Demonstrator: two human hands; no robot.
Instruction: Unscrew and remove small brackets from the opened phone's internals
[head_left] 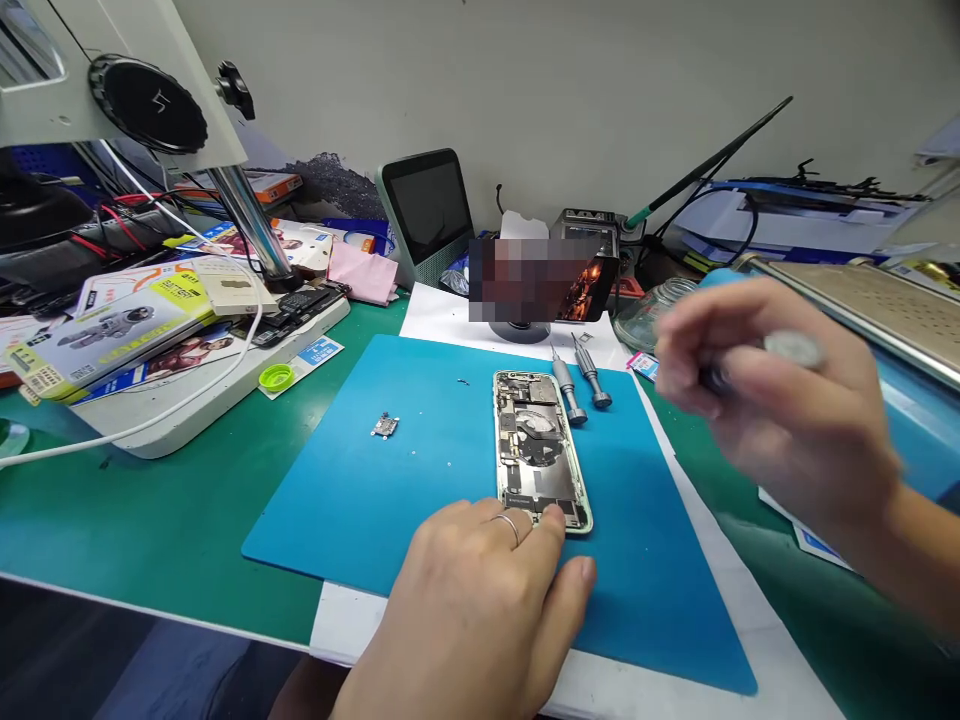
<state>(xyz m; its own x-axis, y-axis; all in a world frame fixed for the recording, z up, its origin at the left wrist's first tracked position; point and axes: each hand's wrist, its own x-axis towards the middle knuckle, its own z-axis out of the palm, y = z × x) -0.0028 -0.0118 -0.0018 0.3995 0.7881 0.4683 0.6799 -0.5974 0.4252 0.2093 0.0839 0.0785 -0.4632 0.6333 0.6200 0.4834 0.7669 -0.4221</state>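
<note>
An opened smartphone (pixel 536 440), its inner parts bare, lies lengthwise on the blue mat (pixel 337 500). My left hand (pixel 480 600) is over its lower end, bent fingers holding it down; some fingertips are hidden and the thumb is apart from the phone. My right hand (pixel 780 390), smeared by motion, is raised to the right of the mat, closed round what looks like a grey screwdriver (pixel 795 348); only its rounded end shows well. Two grey screwdrivers, one near (pixel 568 392) and one far (pixel 592 372), lie beside the phone's upper right edge.
A small metal part (pixel 385 426) and tiny bits lie on the mat's left. Behind the mat, a phone (pixel 592 285) leans on a round stand before a smart display (pixel 427 205). Boxes (pixel 112 330) and a microscope post (pixel 251 225) stand left; a glass jar (pixel 649 315) is right.
</note>
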